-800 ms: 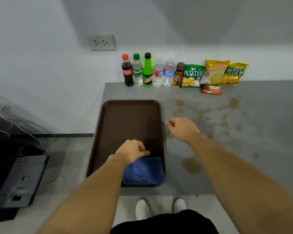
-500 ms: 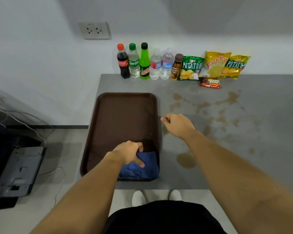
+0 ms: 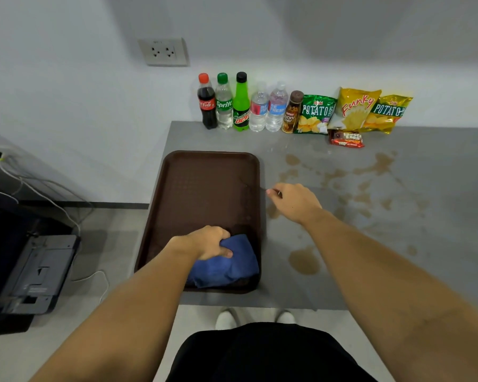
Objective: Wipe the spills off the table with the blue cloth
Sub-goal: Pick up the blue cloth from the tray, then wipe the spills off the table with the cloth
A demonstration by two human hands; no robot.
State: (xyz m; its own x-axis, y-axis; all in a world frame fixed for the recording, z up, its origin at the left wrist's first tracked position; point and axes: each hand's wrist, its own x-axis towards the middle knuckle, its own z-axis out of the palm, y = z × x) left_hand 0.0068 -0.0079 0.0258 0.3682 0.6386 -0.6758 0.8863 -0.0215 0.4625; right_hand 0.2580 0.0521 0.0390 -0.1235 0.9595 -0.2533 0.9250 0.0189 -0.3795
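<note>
A blue cloth (image 3: pixel 226 267) lies bunched in the near right corner of a brown tray (image 3: pixel 204 186) on the grey table (image 3: pixel 398 244). My left hand (image 3: pixel 207 242) is closed on the cloth's top edge, thumb pressed into the fabric. My right hand (image 3: pixel 294 201) hovers over the table just right of the tray, fingers curled loosely, holding nothing. Brown spills (image 3: pixel 304 261) spread across the table from near the front to the back right, with a larger splash (image 3: pixel 375 166) near the snacks.
Several drink bottles (image 3: pixel 242 104) and snack bags (image 3: pixel 353 111) line the wall at the table's back edge. A wall socket (image 3: pixel 163 52) sits above. A dark machine with cables (image 3: pixel 25 271) stands on the floor to the left.
My left hand has closed on the blue cloth and bunched it up in the tray corner. My right hand has stayed beside the tray.
</note>
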